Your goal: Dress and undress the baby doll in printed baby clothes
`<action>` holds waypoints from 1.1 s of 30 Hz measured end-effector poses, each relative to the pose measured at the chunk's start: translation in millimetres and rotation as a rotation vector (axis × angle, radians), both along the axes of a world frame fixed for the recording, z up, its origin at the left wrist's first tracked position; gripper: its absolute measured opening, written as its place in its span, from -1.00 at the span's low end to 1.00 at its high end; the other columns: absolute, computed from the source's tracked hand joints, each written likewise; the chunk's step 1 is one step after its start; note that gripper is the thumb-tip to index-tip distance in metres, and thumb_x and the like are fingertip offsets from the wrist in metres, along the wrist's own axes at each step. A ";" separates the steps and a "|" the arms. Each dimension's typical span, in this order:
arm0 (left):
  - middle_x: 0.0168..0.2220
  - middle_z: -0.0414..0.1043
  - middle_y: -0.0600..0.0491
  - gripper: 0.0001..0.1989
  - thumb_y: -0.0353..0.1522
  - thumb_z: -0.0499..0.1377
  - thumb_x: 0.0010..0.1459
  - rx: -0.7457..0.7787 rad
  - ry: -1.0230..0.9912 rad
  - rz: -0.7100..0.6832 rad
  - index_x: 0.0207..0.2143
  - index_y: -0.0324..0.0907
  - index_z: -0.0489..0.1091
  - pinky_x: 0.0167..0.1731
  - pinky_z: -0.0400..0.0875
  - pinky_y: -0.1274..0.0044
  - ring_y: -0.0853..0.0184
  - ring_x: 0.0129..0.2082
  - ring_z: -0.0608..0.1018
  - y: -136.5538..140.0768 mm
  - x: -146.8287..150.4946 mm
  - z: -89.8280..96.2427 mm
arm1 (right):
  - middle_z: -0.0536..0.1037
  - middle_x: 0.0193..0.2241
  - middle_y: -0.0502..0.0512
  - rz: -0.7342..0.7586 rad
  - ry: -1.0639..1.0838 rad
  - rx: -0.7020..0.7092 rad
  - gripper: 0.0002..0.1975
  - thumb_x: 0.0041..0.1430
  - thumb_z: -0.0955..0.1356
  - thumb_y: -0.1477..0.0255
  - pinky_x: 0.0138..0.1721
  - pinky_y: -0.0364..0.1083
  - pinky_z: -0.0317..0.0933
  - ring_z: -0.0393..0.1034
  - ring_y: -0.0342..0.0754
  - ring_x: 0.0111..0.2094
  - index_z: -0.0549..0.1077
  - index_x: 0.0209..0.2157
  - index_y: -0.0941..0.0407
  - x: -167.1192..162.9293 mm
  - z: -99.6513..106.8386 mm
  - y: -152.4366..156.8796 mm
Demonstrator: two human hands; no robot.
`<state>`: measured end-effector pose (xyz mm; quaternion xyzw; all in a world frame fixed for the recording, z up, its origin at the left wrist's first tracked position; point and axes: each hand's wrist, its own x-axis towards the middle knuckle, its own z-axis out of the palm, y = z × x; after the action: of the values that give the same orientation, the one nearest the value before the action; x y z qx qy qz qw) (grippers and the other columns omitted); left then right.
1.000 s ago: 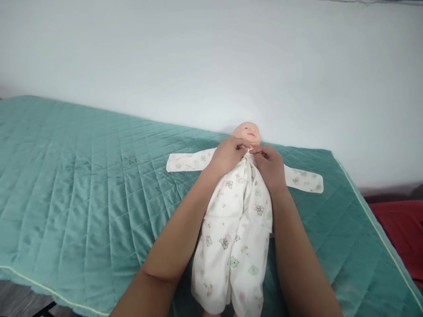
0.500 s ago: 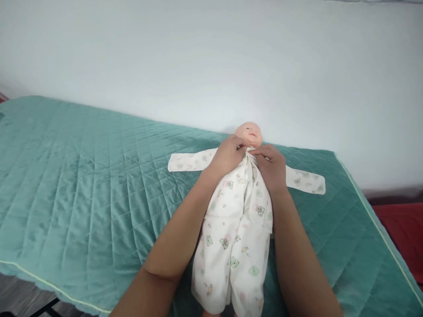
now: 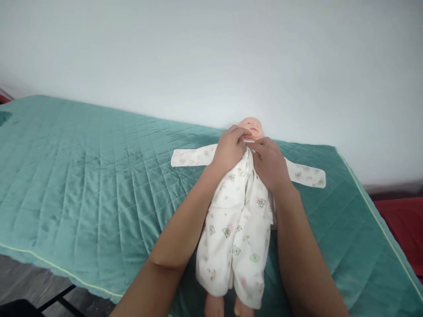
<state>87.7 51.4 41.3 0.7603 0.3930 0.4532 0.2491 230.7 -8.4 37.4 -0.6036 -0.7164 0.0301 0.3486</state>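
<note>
A baby doll (image 3: 253,125) lies on its back, its head by the wall and its bare feet toward me. It wears a white printed baby outfit (image 3: 228,220), the long sleeves spread out to both sides. At the neck, my left hand (image 3: 233,147) is closed on the collar of the top from the left, thumb and fingers bent. Opposite it, my right hand (image 3: 269,160) pinches the collar's other side. The two sets of fingertips nearly meet under the doll's chin. My fingers hide the fastening at the neckline.
A green quilted cover (image 3: 82,189) is spread over the bed under the doll. Behind it rises a pale wall (image 3: 198,57). Something red (image 3: 399,229) stands past the right edge. Dark floor and a black metal bar (image 3: 59,297) show at the lower left.
Both hands stay at the collar and have shifted slightly up, the fingers now closer to the chin. The view has moved a little, so more of the doll's feet shows.
</note>
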 end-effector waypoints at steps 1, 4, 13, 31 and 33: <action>-0.13 0.49 0.01 -0.65 -0.59 -0.04 0.19 0.025 -0.017 0.030 -0.18 -0.15 0.48 -0.03 0.38 0.49 0.35 -0.10 0.51 -5.3 -1.4 1.2 | 0.49 -0.16 0.17 -0.003 0.020 0.023 -0.57 0.22 0.17 0.54 -0.04 0.09 0.23 0.30 0.12 -0.03 0.57 -0.07 0.02 -1.6 -0.1 -3.7; -0.15 0.50 0.01 -0.70 -0.56 -0.02 0.22 0.050 -0.050 0.093 -0.20 -0.16 0.46 -0.05 0.39 0.51 0.36 -0.11 0.51 -27.8 -5.6 1.6 | 0.50 -0.17 0.18 -0.051 0.137 0.085 -0.61 0.22 0.17 0.52 0.04 0.12 0.21 0.31 0.11 -0.05 0.54 -0.07 0.05 -9.8 -1.7 -19.8; -0.18 0.47 -0.02 -0.82 -0.43 0.11 0.24 0.025 0.008 0.075 -0.18 -0.22 0.49 -0.05 0.39 0.49 0.33 -0.16 0.51 -56.8 -6.1 -13.8 | 0.45 -0.23 0.17 -0.311 0.378 0.073 -0.72 0.16 0.31 0.29 -0.18 0.02 0.25 0.32 0.01 -0.27 0.43 -0.15 0.13 -42.5 -6.8 -48.5; -0.30 0.59 0.10 -0.88 -0.38 0.18 0.18 -0.284 -0.140 -0.097 -0.33 -0.14 0.54 -0.22 0.39 0.52 0.38 -0.30 0.54 -49.4 -11.6 7.8 | 0.56 -0.39 0.02 -0.182 0.941 -0.199 -0.82 0.00 0.44 0.28 -0.36 -0.09 0.26 0.39 -0.07 -0.39 0.55 -0.36 0.08 -20.0 4.6 -37.0; -0.29 0.58 0.10 -0.88 -0.38 0.17 0.19 -0.308 -0.145 -0.113 -0.30 -0.13 0.53 -0.21 0.40 0.52 0.38 -0.29 0.55 -49.2 -12.3 7.0 | 0.58 -0.37 0.04 -0.149 0.992 -0.223 -0.81 -0.01 0.46 0.29 -0.34 -0.08 0.29 0.41 -0.05 -0.37 0.55 -0.35 0.08 -18.5 3.7 -36.9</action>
<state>75.4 2.2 48.3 0.6993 0.3953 0.4266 0.4157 212.2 -45.4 41.1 -0.5994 -0.4124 0.3642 0.5814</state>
